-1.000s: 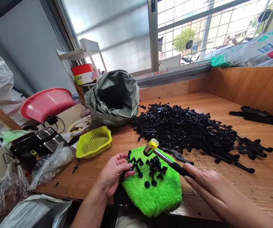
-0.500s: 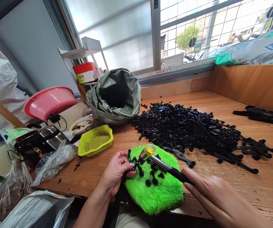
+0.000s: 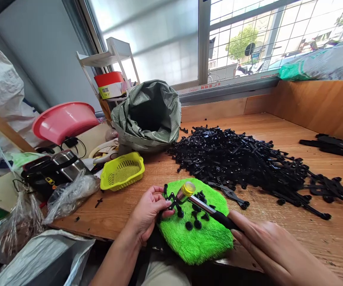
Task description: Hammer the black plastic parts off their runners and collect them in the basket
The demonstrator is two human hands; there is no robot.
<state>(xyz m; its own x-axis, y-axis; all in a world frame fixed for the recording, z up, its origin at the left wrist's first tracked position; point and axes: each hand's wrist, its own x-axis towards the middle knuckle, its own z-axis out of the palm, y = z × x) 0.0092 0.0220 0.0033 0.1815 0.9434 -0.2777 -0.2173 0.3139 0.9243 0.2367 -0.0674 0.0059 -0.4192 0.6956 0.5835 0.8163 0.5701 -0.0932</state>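
Pinching a black plastic sprue with round knobs [image 3: 173, 200], the left hand [image 3: 148, 212] steadies it on the near left edge of a fuzzy bright green cloth pad [image 3: 196, 234]. Right hand [image 3: 274, 248] is closed round the black handle of a small hammer with a yellow head [image 3: 202, 204], head resting on the sprue. Loose black round pieces [image 3: 193, 224] lie on the pad. Farther right, a large heap of black plastic parts [image 3: 243, 159] covers the wooden workbench [image 3: 332, 226]. Far left: yellow plastic strainer basket [image 3: 123, 171], grey-green woven sack [image 3: 147, 115].
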